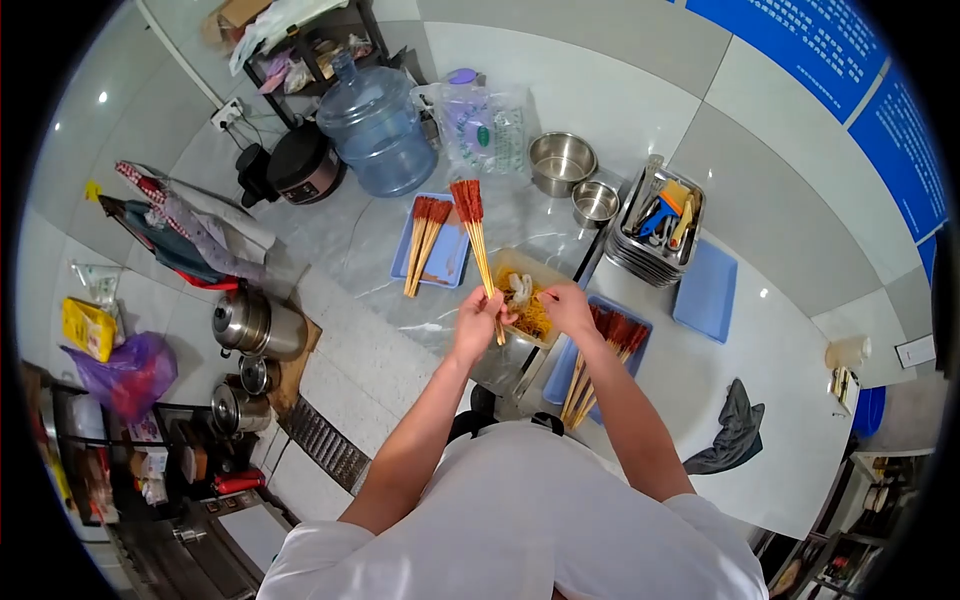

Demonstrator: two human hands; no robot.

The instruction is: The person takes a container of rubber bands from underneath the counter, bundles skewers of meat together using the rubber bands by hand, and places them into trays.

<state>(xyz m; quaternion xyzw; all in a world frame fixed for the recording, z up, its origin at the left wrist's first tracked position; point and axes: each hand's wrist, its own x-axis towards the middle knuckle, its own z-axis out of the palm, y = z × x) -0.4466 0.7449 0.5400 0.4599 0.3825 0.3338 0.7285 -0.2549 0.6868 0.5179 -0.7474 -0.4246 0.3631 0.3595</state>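
Observation:
My left hand (480, 320) is closed around the bare sticks of a bundle of skewers (475, 235), whose dark red coated ends point up and away from me. Closed in a pinch, my right hand (567, 308) is at the right side of a clear plastic container (512, 260); what its fingers hold, if anything, is too small to make out. Inside the container lie a tangle of thin yellow-orange strands, perhaps rubber bands (533, 318), and something whitish. Behind my left hand, a blue tray (452, 255) carries more red-tipped skewers (425, 240). Under my right forearm, another blue tray (553, 385) holds several skewers (605, 350).
Two steel pots (562, 160) stand at the back, near a large water bottle (375, 130) and a rice cooker (305, 165). To the right are stacked metal trays with utensils (660, 215), a blue tray (707, 290) and a grey cloth (733, 432).

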